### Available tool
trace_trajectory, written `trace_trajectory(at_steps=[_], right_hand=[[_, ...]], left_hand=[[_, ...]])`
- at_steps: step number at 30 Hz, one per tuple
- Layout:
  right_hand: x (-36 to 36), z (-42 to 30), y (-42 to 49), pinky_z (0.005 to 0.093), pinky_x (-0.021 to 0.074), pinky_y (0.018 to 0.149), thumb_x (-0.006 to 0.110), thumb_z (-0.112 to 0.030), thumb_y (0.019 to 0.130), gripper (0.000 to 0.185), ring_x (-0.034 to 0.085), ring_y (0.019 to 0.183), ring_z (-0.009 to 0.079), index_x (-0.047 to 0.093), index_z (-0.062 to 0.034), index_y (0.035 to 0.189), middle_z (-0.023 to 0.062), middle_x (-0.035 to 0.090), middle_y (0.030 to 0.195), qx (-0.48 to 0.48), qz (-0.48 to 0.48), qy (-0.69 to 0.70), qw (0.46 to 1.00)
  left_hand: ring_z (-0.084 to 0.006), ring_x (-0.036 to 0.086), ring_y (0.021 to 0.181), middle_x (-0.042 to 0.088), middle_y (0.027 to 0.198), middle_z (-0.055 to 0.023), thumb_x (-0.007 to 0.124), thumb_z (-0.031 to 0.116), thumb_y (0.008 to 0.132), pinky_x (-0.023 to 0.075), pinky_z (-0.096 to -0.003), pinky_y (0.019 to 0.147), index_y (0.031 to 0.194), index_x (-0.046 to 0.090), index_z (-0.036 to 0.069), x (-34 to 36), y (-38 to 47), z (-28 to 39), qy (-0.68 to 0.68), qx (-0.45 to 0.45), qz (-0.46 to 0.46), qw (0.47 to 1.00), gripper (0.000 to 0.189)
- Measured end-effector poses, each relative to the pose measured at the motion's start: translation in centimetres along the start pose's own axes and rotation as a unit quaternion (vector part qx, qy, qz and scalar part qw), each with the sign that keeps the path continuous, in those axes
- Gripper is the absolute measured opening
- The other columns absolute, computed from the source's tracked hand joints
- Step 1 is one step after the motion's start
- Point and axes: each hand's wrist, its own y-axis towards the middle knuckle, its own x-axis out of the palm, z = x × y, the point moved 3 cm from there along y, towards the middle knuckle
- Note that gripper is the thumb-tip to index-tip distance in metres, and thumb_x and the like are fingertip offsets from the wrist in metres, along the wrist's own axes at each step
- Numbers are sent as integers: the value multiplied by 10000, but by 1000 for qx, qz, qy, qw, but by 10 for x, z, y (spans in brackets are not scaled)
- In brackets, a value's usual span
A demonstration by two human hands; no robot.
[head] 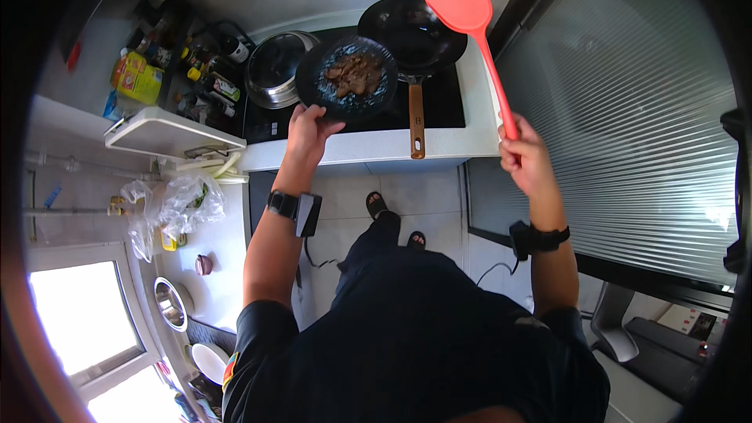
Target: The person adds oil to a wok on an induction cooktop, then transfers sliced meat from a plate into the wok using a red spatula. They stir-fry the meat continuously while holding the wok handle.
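Observation:
My left hand [308, 129] grips the near rim of a dark plate [385, 94], which holds brown pieces of cooked food [354, 74]. The plate is held over the black cooktop [440, 106], between a lidded steel pot [273, 70] and a black wok [405, 35]. The wok rests at the back right, its wooden handle [416, 120] pointing towards me over the counter's edge. In my right hand [523, 155] is a red spatula [462, 6], raised with its blade above the wok's right rim. Each wrist wears a strapped device.
Left of the cooktop stand several sauce bottles [220, 85] and a yellow bag [138, 77]. A clear plastic bag [194, 200], an onion [203, 265], a steel bowl [172, 304] and a white bowl [210, 362] lie along the left counter. A ribbed glass door [623, 129] borders the right side.

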Motion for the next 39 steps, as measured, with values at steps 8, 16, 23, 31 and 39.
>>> trace_trajectory(at_steps=[8, 16, 23, 31, 39], right_hand=[[51, -38, 95, 326, 518, 665, 644, -165, 966, 314, 637, 728, 206, 650, -105, 1274, 68, 659, 920, -311, 159, -480, 805], [86, -74, 179, 366, 538, 654, 659, -123, 919, 300, 655, 747, 262, 692, -206, 1205, 34, 600, 897, -301, 80, -658, 686], [46, -73, 216, 405, 549, 763, 639, -82, 909, 332, 666, 858, 296, 689, -182, 1221, 52, 648, 1000, -248, 26, -656, 712], [1, -75, 246, 401, 532, 764, 632, -68, 918, 326, 650, 862, 314, 686, -138, 1232, 82, 651, 984, -271, 9, -652, 708], [-22, -74, 255, 415, 528, 750, 609, -74, 927, 335, 648, 856, 320, 675, -145, 1248, 98, 627, 962, -279, 6, -658, 700]], left_hand=[[-252, 665, 750, 558, 982, -138, 511, -8, 918, 667, -411, 677, 1091, 426, -16, 50, 93, 19, 48, -5, -56, 997, 193], [-288, 672, 739, 538, 963, -131, 534, -5, 907, 663, -446, 670, 1015, 400, 25, 83, 155, 18, 100, 11, -70, 992, 174], [-248, 649, 611, 536, 933, -132, 528, -13, 899, 651, -394, 560, 1107, 379, -5, 90, 187, 23, 141, 38, -47, 988, 256], [-230, 629, 574, 528, 907, -129, 543, -22, 885, 649, -419, 515, 1088, 378, 0, 121, 219, 15, 205, 41, -18, 978, 262], [-242, 630, 592, 529, 831, -114, 544, -10, 894, 663, -468, 568, 1040, 404, 7, 143, 232, 19, 230, 54, -5, 972, 203]])
